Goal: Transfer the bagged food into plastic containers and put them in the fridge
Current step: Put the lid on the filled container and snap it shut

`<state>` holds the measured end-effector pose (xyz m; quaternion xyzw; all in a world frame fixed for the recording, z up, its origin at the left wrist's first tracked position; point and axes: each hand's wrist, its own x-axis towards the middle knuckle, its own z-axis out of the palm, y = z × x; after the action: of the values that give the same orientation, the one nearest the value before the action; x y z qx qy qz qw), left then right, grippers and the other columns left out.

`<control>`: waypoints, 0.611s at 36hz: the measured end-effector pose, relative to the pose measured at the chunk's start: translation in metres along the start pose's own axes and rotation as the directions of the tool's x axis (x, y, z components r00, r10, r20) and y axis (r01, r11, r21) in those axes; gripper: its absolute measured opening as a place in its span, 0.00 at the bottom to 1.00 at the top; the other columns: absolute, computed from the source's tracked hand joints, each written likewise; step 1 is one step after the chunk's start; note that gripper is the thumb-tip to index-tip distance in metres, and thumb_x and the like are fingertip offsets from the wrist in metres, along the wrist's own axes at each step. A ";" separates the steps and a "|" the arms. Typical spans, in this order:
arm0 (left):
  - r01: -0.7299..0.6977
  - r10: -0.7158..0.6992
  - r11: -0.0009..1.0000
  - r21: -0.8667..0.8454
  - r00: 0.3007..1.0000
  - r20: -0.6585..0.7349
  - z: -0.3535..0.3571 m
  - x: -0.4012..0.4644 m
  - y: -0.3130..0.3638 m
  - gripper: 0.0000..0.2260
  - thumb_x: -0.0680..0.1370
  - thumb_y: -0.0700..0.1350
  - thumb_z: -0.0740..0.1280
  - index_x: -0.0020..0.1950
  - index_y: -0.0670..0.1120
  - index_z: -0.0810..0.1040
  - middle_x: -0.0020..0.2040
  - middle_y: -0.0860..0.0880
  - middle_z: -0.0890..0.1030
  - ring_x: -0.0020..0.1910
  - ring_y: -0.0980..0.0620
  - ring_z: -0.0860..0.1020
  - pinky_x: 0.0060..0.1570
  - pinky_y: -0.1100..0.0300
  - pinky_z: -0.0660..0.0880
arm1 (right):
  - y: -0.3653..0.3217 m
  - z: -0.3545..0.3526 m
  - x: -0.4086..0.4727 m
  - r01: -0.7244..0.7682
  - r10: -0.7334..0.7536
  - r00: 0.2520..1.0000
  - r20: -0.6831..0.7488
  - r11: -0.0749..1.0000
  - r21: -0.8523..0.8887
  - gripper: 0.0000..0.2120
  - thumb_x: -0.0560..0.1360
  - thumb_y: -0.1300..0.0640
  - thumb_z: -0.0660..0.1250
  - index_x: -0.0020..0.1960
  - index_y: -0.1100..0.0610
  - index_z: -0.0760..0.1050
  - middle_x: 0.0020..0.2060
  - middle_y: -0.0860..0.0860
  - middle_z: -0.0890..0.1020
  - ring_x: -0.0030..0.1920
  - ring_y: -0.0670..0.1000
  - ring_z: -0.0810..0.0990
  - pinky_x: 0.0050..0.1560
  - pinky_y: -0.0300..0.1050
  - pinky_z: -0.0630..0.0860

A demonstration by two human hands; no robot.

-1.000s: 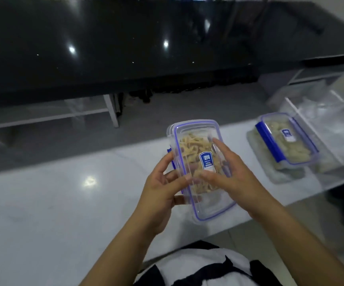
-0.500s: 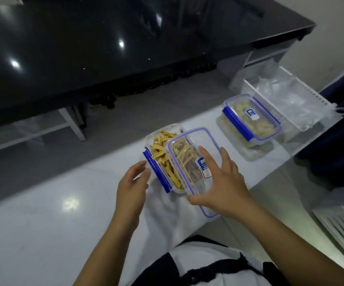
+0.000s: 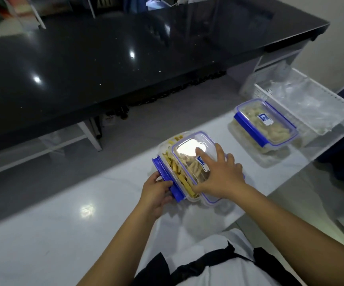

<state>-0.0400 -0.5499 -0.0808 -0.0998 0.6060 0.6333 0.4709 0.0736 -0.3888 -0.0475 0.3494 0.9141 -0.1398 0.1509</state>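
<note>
A clear plastic container (image 3: 179,176) full of yellow food sticks sits on the white counter (image 3: 64,223) in front of me. Its clear lid (image 3: 189,149) with a blue rim lies askew over the right part of it. My right hand (image 3: 218,174) rests spread on the lid, thumb curled at the lid's near edge. My left hand (image 3: 156,193) grips the container's blue side clip (image 3: 167,178). A second container (image 3: 266,122), lidded and clipped shut, stands to the right with pale food inside.
A white wire basket (image 3: 327,96) holding crumpled clear plastic bags sits at the far right of the counter. Beyond the counter runs a glossy black tabletop (image 3: 125,48). The counter's near edge is just below my right forearm.
The lid was held up in both hands above the counter; now it lies over the open container. My left hand moved from the lid to the container's blue clip.
</note>
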 end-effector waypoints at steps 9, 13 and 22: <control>-0.011 0.011 1.000 0.006 1.000 0.024 -0.004 -0.005 -0.016 0.18 0.80 0.33 0.67 0.63 0.54 0.76 0.46 0.47 0.87 0.45 0.44 0.87 0.37 0.51 0.83 | -0.007 -0.007 0.003 0.049 -0.042 0.995 0.092 0.996 -0.073 0.58 0.57 0.24 0.68 0.76 0.32 0.37 0.80 0.51 0.37 0.78 0.68 0.46 0.71 0.70 0.58; -0.009 0.009 1.000 -0.002 1.000 0.000 -0.001 -0.007 -0.022 0.20 0.80 0.34 0.67 0.67 0.52 0.75 0.49 0.46 0.87 0.46 0.44 0.87 0.37 0.51 0.83 | -0.006 -0.006 -0.002 0.071 -0.063 0.993 0.100 0.994 -0.081 0.58 0.56 0.24 0.68 0.75 0.32 0.38 0.80 0.52 0.37 0.77 0.69 0.47 0.70 0.71 0.58; -0.004 0.005 1.000 -0.013 0.999 0.037 0.006 -0.021 -0.036 0.18 0.81 0.34 0.66 0.66 0.52 0.73 0.58 0.42 0.84 0.50 0.42 0.86 0.39 0.47 0.83 | 0.019 -0.015 -0.039 0.083 -0.075 0.994 -0.078 0.991 0.101 0.55 0.53 0.22 0.61 0.74 0.27 0.38 0.79 0.45 0.40 0.77 0.63 0.51 0.70 0.66 0.60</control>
<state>-0.0001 -0.5613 -0.0892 -0.0898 0.5933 0.6400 0.4798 0.1118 -0.3929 -0.0217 0.3251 0.9237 -0.1801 0.0927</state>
